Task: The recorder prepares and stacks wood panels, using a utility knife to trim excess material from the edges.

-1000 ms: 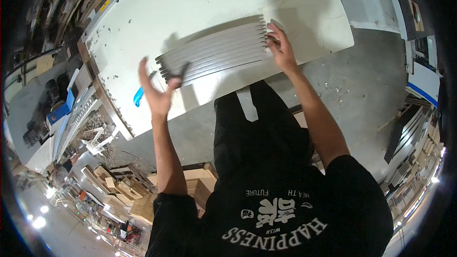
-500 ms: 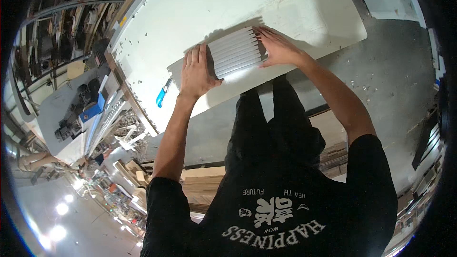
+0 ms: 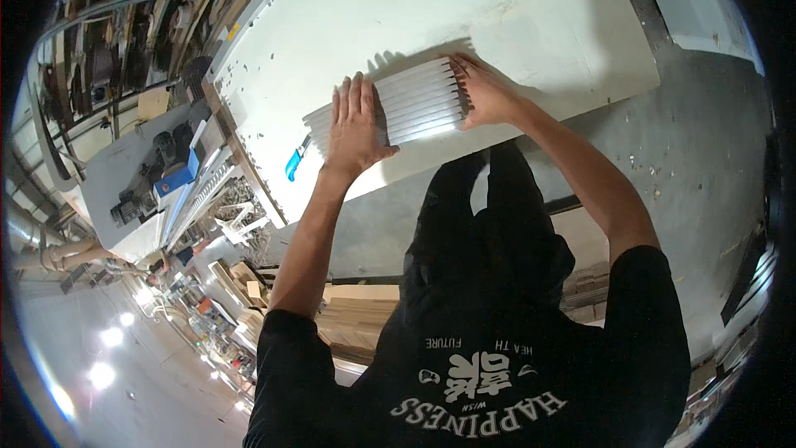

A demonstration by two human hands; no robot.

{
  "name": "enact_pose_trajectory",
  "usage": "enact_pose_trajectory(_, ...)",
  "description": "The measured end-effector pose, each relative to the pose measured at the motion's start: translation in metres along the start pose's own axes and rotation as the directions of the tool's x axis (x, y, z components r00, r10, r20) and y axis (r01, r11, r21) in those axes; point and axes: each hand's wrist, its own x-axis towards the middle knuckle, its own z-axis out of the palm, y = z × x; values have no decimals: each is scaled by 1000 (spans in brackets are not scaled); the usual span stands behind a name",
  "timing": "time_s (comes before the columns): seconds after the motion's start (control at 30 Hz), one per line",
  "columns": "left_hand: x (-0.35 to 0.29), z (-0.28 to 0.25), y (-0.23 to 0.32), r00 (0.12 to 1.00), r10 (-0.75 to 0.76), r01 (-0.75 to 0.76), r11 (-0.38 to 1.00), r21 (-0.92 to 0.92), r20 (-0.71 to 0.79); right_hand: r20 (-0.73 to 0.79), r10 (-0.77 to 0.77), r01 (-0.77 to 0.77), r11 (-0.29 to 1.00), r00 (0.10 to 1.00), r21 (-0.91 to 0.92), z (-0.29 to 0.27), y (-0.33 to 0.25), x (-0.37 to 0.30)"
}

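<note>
A row of narrow light grey strips [image 3: 421,102] lies side by side on the pale table, their right ends stepped like teeth. My left hand [image 3: 356,134] spans the row near its left end, with fingers over the far edge and thumb at the near edge. Around the right end curves my right hand [image 3: 487,95], fingertips at the far corner and thumb near the front; both hands grip the row. A blue-handled knife [image 3: 294,162] rests left of my left hand, its tip end close to the strips. My palms hide parts of the strips.
The white table top [image 3: 531,25] has dark specks and scuffs, and its near edge runs just in front of my legs. To the left stands a grey side table [image 3: 124,166] with dark tools and a blue box [image 3: 177,178]. Wooden boards [image 3: 352,319] lie stacked behind me.
The whole view has shifted slightly, so table, strips and hands appear a little right and lower. Both hands keep their places on the strips.
</note>
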Motion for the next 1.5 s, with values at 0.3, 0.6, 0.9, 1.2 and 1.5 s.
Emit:
enact_pose_trajectory(0.3, -39, -3, -13, 989, -144, 143, 965, -218, 10, 196, 34, 12, 973, 980, -229, -19, -34, 13)
enact_pose_trajectory(0.6, -181, 35, 25, 498, -801, 236, 495, -836, -333, 572, -577, 801, 522, 584, -291, -109, -325, 123)
enact_pose_trajectory(0.9, -218, 137, 76, -70, -936, 19, 346, -938, -346, 947, -294, 982, 169, 129, -82, 7, -469, 127)
enact_pose_trajectory(1.2, -220, 137, 73, -105, -949, 1, 299, -954, -297, 958, -245, 970, 225, 149, -93, 23, -449, 133)
enact_pose_trajectory(1.5, -227, 132, 67, -18, -948, 39, 317, -948, -318, 896, -424, 986, 154, 130, -70, 18, -410, 148)
